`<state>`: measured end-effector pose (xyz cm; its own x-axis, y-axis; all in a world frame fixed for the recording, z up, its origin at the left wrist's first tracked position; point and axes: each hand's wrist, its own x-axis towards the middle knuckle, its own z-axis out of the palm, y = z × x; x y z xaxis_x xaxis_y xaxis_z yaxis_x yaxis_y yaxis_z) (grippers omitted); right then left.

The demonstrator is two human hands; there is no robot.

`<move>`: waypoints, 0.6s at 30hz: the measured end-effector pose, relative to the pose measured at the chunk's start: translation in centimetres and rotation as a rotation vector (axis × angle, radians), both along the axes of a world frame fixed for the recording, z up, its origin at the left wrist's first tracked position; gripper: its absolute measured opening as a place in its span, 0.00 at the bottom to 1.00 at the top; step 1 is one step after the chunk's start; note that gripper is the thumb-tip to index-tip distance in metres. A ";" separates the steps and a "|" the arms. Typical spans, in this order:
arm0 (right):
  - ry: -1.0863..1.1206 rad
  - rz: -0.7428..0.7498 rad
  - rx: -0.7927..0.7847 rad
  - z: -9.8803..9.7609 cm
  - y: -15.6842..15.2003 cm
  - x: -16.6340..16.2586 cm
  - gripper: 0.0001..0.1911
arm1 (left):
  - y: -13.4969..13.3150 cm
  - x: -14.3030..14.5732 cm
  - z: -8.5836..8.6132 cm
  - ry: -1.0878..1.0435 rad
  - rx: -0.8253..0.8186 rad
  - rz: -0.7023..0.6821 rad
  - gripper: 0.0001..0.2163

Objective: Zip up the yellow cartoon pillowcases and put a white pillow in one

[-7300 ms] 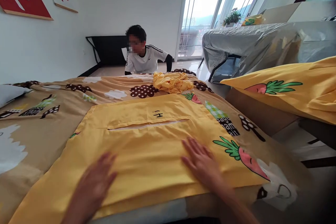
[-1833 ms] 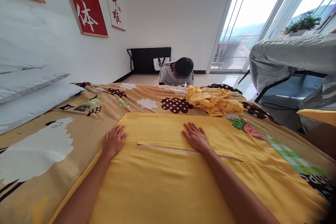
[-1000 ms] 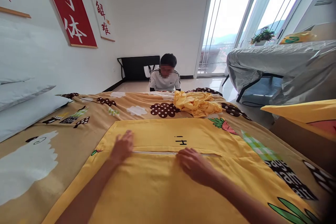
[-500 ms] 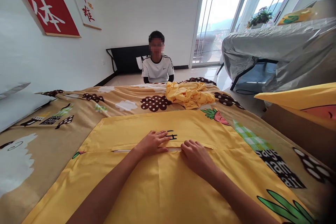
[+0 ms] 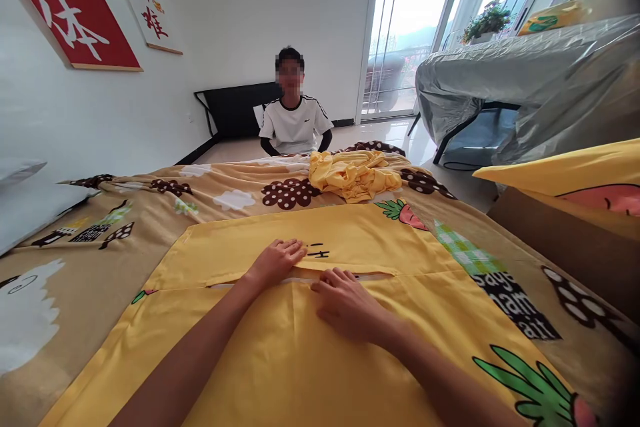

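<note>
Flat hands [image 5: 310, 280] on yellow pillowcase [image 5: 310, 360]

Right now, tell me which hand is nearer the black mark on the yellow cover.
Left. The left hand lies just beside the black mark; the right hand rests below it.

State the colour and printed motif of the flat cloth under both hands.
Yellow pillowcase, printed with carrots; clearest in the head view.

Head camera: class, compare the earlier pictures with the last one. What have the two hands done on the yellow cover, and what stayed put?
The left hand and right hand, once spread apart and flat on the yellow cover, have come together at its slit opening. Neither grips anything. The crumpled yellow cloth and patterned bedspread stayed put.
</note>
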<state>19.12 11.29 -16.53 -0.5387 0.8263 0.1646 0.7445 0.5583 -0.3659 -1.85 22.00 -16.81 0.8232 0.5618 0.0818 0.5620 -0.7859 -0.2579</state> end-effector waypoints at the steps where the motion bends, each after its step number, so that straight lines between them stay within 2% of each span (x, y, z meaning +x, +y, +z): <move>1: 0.015 0.020 0.017 -0.1 -0.2 -0.3 0.13 | -0.2 0.2 0.1 0.011 0.010 0.021 0.17; 4: 0.031 0.076 0.034 -0.1 -0.7 -0.9 0.13 | -0.9 0.9 0.3 -0.034 -0.040 0.063 0.20; 8: 0.057 0.146 0.003 0.1 -1.2 -1.5 0.14 | -2.1 2.1 0.9 -0.207 -0.335 0.059 0.25; 11: 0.089 0.112 -0.023 0.0 -1.3 -1.5 0.17 | -2.7 3.0 2.0 -0.250 -0.493 0.073 0.23; 14: 0.101 0.100 -0.047 -0.2 -1.2 -1.1 0.19 | -2.7 3.5 2.6 -0.236 -0.515 0.078 0.21; 18: 0.085 0.147 -0.065 -0.5 -1.0 -0.9 0.22 | -2.0 3.5 2.2 -0.214 -0.521 0.096 0.21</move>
